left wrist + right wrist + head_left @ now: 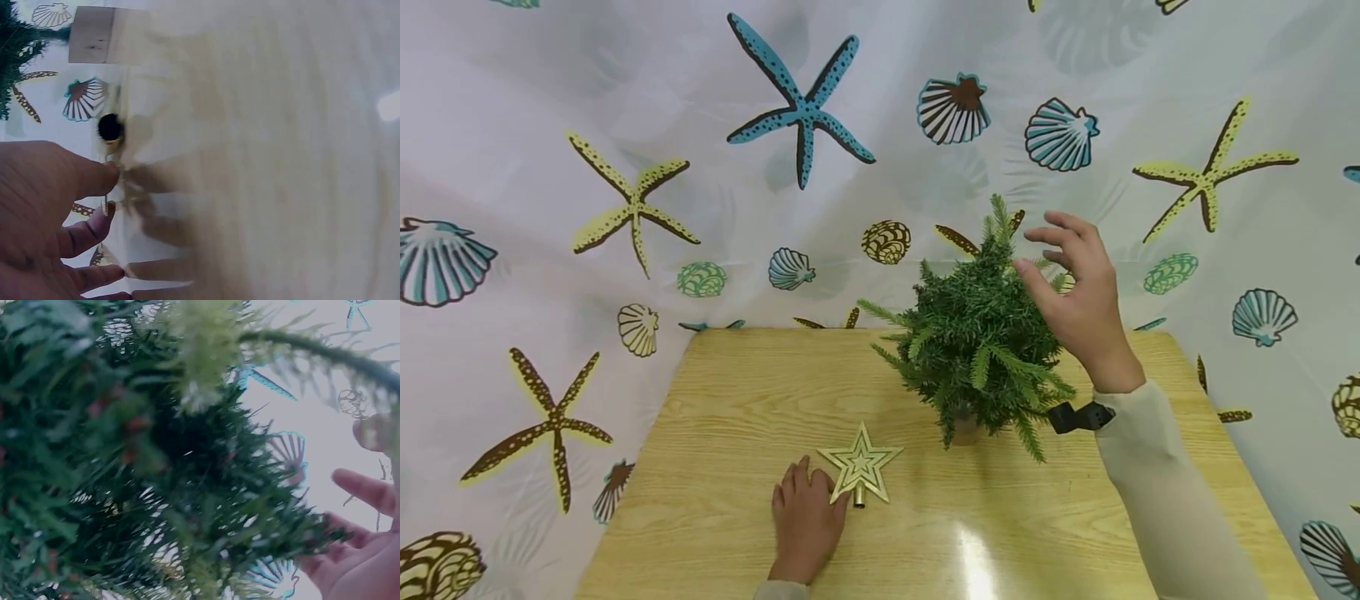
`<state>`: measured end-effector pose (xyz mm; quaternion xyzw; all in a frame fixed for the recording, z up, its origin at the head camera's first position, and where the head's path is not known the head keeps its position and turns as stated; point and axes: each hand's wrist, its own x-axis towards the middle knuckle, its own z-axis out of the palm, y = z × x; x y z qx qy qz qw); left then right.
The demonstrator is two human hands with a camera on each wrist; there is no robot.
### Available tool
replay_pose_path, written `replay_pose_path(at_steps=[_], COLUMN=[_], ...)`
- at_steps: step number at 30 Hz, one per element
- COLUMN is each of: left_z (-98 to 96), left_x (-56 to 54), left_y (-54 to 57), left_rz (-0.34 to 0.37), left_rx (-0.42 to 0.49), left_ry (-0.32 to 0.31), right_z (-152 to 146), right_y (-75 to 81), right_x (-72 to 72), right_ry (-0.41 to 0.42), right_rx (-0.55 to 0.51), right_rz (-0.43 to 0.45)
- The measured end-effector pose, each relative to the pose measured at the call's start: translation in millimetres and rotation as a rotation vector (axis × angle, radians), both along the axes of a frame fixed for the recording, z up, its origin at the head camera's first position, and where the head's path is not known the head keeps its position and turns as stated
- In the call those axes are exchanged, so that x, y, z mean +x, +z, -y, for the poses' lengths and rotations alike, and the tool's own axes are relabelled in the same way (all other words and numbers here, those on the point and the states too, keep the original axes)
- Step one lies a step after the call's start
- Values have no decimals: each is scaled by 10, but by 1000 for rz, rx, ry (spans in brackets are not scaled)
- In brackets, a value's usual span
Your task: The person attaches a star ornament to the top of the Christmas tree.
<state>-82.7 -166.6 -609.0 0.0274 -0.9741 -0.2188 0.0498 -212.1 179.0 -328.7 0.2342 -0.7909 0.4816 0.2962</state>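
Observation:
A gold star tree topper (861, 463) with a short tube at its base lies on the table. My left hand (808, 518) pinches its lower left point between thumb and index finger, the other fingers spread on the table side. The left wrist view shows the star edge-on, with the dark open end of its tube (110, 127) towards the camera. A small artificial Christmas tree (981, 333) stands upright on a wooden base (964, 429). Beside its upper right side my right hand (1078, 287) is raised, fingers loosely bent and holding nothing. Green branches (187, 487) fill much of the right wrist view.
The wooden table (737, 392) has a glossy light patch near its front. A white curtain (715, 225) printed with starfish and shells hangs behind the table and down both sides. A black strap (1078, 417) sits at the right wrist.

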Motion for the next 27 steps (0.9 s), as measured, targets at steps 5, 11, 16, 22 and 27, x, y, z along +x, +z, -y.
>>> replay_pose_path(at_steps=[5, 11, 16, 22, 27], left_z=[-8, -14, -11, 13, 37], left_x=[18, 46, 54, 61, 58], left_y=[100, 156, 180, 168, 205], left_rz=[-14, -24, -24, 23, 38], left_rx=[49, 52, 62, 100, 169], left_ry=[-24, -74, -68, -65, -65], right_z=[-12, -22, -19, -36, -47], right_y=[-86, -171, -214, -254, -325], right_x=[-29, -45, -28, -18, -12], right_ry=[17, -3, -31, -10, -10], right_rx=[94, 158, 190, 174, 145], right_rz=[124, 191, 263, 304, 337])
